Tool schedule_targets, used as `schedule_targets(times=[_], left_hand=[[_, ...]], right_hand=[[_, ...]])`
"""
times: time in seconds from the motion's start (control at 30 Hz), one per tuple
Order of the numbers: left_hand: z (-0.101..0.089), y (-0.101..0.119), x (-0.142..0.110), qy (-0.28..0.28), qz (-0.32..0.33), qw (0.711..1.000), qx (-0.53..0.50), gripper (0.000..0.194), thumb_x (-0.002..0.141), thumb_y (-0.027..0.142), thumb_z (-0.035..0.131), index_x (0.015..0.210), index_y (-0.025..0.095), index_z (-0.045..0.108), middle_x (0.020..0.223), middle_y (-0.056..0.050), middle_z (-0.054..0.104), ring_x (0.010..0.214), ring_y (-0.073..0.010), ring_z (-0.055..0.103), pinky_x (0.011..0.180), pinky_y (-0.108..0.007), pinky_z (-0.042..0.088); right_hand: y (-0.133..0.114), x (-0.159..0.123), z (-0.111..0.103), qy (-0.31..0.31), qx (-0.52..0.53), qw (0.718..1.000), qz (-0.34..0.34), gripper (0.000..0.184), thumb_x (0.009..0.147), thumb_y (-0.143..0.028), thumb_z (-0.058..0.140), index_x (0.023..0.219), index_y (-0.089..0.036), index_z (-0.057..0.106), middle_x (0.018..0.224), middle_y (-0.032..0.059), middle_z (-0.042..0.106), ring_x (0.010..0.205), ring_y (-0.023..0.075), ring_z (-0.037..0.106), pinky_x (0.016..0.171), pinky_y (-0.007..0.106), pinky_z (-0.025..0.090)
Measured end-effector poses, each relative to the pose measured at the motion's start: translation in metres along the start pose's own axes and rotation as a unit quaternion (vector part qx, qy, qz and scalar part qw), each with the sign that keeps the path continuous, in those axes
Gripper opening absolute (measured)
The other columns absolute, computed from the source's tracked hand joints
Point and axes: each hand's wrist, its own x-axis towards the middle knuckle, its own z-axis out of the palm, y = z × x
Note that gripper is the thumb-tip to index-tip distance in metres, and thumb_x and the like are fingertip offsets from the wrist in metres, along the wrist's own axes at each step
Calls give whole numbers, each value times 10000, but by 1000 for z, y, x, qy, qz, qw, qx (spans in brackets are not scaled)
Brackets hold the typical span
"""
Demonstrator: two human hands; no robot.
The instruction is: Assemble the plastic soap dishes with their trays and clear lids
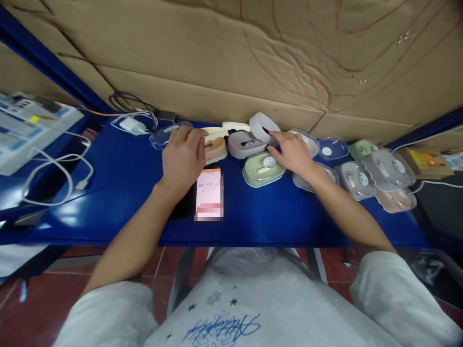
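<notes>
On the blue surface [126,178], the left hand [183,156] rests with fingers curled over a beige soap box [216,148], just above a phone [210,193]. The right hand [292,152] seems to pinch a tilted grey lid [261,126] beside the grey box [243,143].

A tan oval plastic soap case [216,147] lies flat on the blue table [253,212], its cream lid [214,131] just behind; beside it, a grey oval case [241,144] stands open, its white-grey lid [261,126] tilted upright.
</notes>
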Motion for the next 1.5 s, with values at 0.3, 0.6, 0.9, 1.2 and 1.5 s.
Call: schedule_targets(times=[0.3,0.6,0.9,1.2,1.5], left_hand=[[-45,36,-19,40,91,994,-51,227,1102,232,515,1228,279,698,1207,-101,721,1163,-322,677,1038,-543,549],[-26,94,-73,-177,453,864,-129,90,1055,124,639,1100,184,690,1064,-48,739,872,-185,654,756,-344,530],[-9,89,-77,-95,529,843,-33,267,1077,168,616,1326,220,698,1317,-59,734,1020,-208,656,863,-368,524],[-5,87,-69,-149,485,862,-25,328,1032,123,674,1348,206,648,1206,-113,734,1147,-267,674,986,-413,529],[0,86,-71,-159,491,856,-12,162,1079,146,595,1212,168,685,1186,-108,729,1115,-267,670,948,-406,536]], right_hand=[[0,-34,-24,191,70,979,17,371,1121,-488,503,1312,-213,662,1225,133,773,1105,318,733,984,469,590],[-24,-187,-21,258,109,959,-36,490,1019,-255,637,1502,-324,595,1098,83,765,983,316,745,865,502,610],[-58,-212,19,131,123,982,-54,734,1012,-124,633,1669,-400,456,1168,63,772,1087,302,734,998,517,555],[-72,-206,23,86,129,984,-88,650,1051,-194,640,1645,-414,493,1285,20,812,1147,287,772,1072,533,544],[-74,-203,20,76,129,982,-115,780,1060,-129,633,1730,-398,339,1433,4,751,1328,253,730,1138,549,574]])
